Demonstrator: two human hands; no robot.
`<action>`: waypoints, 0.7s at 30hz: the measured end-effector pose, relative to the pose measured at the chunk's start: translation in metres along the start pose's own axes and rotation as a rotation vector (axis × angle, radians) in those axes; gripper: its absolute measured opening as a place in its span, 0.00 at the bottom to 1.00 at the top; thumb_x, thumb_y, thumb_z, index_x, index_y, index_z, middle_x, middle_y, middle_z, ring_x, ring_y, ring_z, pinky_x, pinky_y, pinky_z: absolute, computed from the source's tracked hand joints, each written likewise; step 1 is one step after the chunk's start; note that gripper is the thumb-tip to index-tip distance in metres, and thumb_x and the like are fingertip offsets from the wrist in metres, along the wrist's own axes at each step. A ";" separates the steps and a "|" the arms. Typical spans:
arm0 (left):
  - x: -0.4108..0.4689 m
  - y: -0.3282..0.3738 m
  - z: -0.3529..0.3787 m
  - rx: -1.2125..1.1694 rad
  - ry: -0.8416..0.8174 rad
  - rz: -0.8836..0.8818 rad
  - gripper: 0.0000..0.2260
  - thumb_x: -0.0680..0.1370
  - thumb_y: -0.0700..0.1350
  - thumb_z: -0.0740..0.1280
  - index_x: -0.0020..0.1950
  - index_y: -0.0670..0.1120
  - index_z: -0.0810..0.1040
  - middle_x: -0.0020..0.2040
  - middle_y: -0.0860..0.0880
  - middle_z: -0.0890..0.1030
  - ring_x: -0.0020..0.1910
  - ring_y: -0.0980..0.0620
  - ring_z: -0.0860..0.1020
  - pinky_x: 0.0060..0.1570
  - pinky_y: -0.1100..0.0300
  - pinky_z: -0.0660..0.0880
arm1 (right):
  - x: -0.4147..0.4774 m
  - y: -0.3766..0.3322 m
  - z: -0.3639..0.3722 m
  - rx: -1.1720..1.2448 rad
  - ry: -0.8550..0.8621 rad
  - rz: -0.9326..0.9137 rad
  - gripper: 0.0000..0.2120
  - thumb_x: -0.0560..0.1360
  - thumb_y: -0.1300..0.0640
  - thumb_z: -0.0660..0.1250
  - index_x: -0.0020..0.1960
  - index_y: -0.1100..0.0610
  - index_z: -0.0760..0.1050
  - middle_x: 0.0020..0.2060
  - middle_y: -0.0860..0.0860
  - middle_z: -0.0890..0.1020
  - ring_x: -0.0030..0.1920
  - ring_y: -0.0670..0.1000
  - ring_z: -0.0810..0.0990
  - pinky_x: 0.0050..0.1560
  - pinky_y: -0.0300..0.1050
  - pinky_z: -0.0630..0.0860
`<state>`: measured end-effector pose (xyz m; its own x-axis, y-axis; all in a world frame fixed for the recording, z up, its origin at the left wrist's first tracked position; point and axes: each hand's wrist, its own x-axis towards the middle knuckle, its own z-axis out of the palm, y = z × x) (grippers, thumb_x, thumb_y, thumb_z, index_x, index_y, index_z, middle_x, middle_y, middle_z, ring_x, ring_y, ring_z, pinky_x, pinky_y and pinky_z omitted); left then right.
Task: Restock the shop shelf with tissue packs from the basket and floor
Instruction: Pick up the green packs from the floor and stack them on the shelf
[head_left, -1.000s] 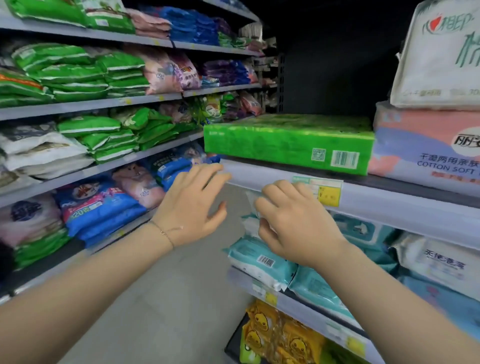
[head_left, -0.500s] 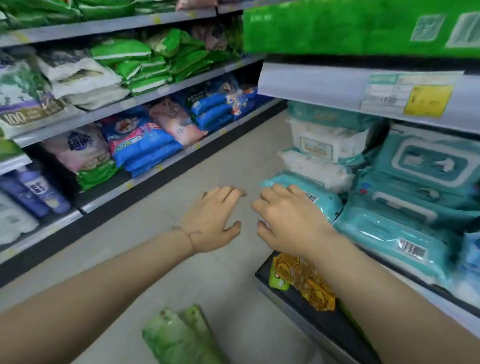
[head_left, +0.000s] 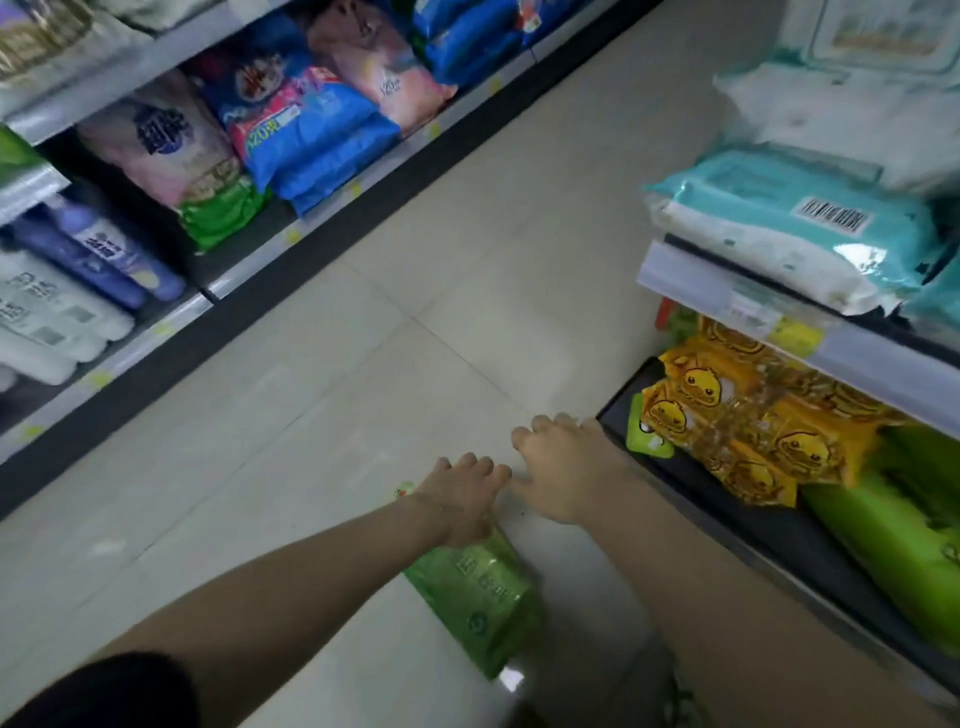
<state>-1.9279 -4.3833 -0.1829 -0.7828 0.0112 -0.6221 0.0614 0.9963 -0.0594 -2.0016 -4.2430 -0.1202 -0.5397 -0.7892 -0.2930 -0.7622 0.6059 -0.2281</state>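
Both hands have dropped low, fingers spread and holding nothing, left hand (head_left: 462, 499) over one end of the green pack (head_left: 480, 597) on the floor (head_left: 363, 364), right hand (head_left: 566, 467) beside it, and the slick pack could slip if grabbed by one end.

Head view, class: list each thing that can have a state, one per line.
Green plastic tissue pack: lying on floor.
Left hand: open, over the pack's far end.
Right hand: open, empty.
Yellow duck-print packs: lying on bottom shelf.
Teal wipes pack: flat on shelf above.
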 end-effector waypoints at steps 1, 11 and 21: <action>0.004 0.000 0.017 0.031 -0.073 0.012 0.30 0.75 0.53 0.65 0.72 0.46 0.57 0.68 0.44 0.65 0.67 0.43 0.64 0.62 0.45 0.65 | 0.000 0.000 0.011 0.000 0.005 0.010 0.16 0.78 0.47 0.58 0.60 0.55 0.69 0.58 0.55 0.73 0.61 0.58 0.70 0.58 0.54 0.65; 0.011 0.034 0.098 0.457 -0.272 0.142 0.51 0.62 0.56 0.78 0.76 0.51 0.52 0.73 0.38 0.60 0.71 0.32 0.59 0.63 0.27 0.56 | 0.000 0.028 0.070 0.059 -0.088 0.100 0.15 0.77 0.49 0.57 0.60 0.54 0.69 0.55 0.53 0.74 0.57 0.56 0.72 0.53 0.51 0.66; 0.030 0.067 0.126 0.286 -0.029 0.142 0.32 0.59 0.55 0.77 0.62 0.60 0.75 0.55 0.44 0.80 0.55 0.41 0.78 0.54 0.29 0.70 | 0.008 0.057 0.060 0.093 -0.078 0.173 0.16 0.78 0.49 0.56 0.62 0.56 0.69 0.58 0.54 0.74 0.58 0.56 0.72 0.57 0.52 0.68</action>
<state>-1.8696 -4.3273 -0.3037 -0.7363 0.1414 -0.6618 0.3432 0.9208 -0.1851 -2.0281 -4.2091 -0.1914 -0.6276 -0.6650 -0.4049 -0.6226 0.7409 -0.2517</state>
